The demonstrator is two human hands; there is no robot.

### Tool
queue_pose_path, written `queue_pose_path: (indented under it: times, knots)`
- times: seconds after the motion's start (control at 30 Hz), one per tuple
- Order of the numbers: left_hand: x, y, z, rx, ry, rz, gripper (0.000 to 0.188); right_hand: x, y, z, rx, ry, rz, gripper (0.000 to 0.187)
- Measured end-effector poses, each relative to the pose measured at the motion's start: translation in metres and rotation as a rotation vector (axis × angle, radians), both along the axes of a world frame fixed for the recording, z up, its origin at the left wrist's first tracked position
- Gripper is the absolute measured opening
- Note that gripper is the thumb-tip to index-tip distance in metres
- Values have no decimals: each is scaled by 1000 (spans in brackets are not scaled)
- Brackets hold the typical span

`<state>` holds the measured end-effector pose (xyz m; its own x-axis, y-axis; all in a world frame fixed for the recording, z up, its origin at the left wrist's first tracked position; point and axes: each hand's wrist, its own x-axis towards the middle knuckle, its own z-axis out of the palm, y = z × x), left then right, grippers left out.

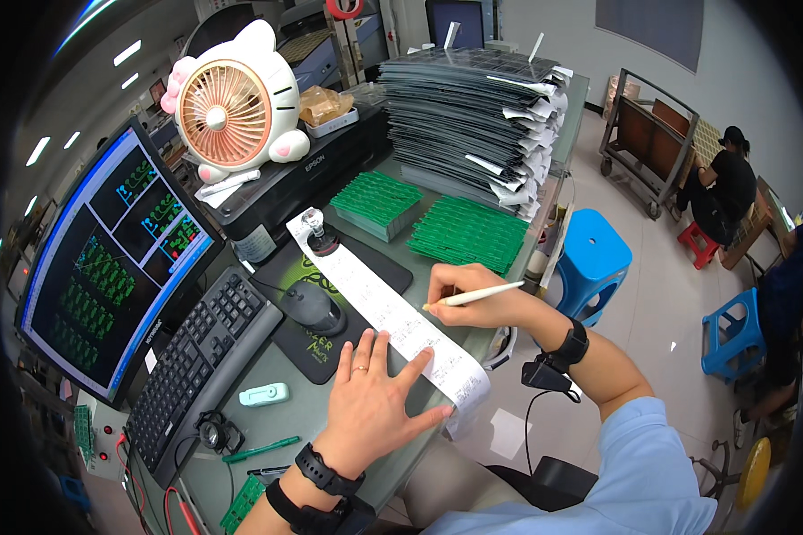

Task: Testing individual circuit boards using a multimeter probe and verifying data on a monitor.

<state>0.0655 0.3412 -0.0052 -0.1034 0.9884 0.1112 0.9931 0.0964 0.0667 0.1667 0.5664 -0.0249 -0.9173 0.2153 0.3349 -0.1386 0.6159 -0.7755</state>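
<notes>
A long white strip of printed paper point(375, 299) runs across the desk and curls over its near edge. My left hand point(370, 412) lies spread on its near part, fingers apart, with a ring on one finger. In my right hand point(473, 287) is a cream-white pen point(491, 293), its tip close to the strip's right edge; whether it touches the paper I cannot tell. A stamp with a clear knob point(315, 230) stands on the strip's far end. Left of the paper, a black mouse point(312, 308) sits on a dark mouse pad point(393, 270).
Green circuit boards point(467, 234) lie in stacks behind my right hand, below a tall pile of dark trays point(464, 107). A keyboard point(203, 366), monitor point(107, 267) and cat-shaped fan point(232, 102) stand left. A blue stool point(595, 254) is beyond the desk's right edge; people sit farther off.
</notes>
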Motion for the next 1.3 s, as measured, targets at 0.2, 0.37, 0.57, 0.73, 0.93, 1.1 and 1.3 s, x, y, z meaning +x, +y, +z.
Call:
queue_pose_path:
  times: [0.2,0.37,0.57,0.73,0.93,1.1,1.3]
  knots:
    - [-1,-28,24,150,85,-138,50,8,-18,-8,-464,236,-31,14]
    - [5,-66,46,202,57,-439,24,17,-18,-21,-584,285,-86,13]
    - [34,-202,92,744,-272,-719,16,8,-9,-33,-706,293,-149,13]
    - [46,-224,79,755,-326,-678,16,7,-13,-23,-709,326,-188,10]
    - [45,-231,56,867,-342,-644,16,5,-17,-23,-713,307,-199,11]
    - [47,-230,36,956,-357,-615,16,3,-21,-25,-719,291,-217,14]
    - [45,-236,30,978,-317,-569,16,7,-17,-28,-716,300,-230,12]
